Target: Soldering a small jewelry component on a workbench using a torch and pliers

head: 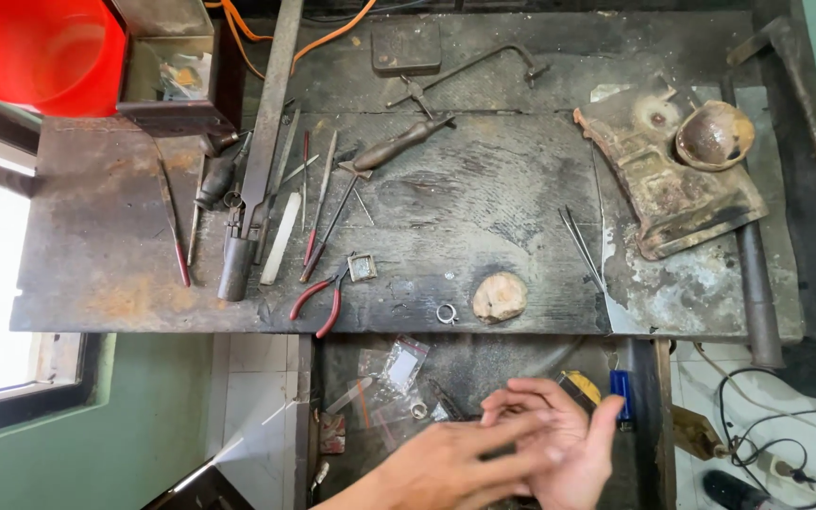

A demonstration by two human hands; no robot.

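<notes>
Two bare hands (507,453) overlap above scorched wooden bench (484,217).

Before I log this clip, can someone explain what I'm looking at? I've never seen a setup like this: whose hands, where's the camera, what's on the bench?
There is no machine here. One camera on a person's head looks down at a dark, worn workbench and the person's own two bare hands.

The left hand and right hand are pressed together at the bottom edge, above an open drawer. They are blurred; I cannot tell whether they hold anything.

On the bench lie red-handled pliers, files, a small saw frame, tweezers, a ring and a rounded stone. A scorched block with a bowl sits on the right, a red bucket top left. The drawer holds small plastic bags.
</notes>
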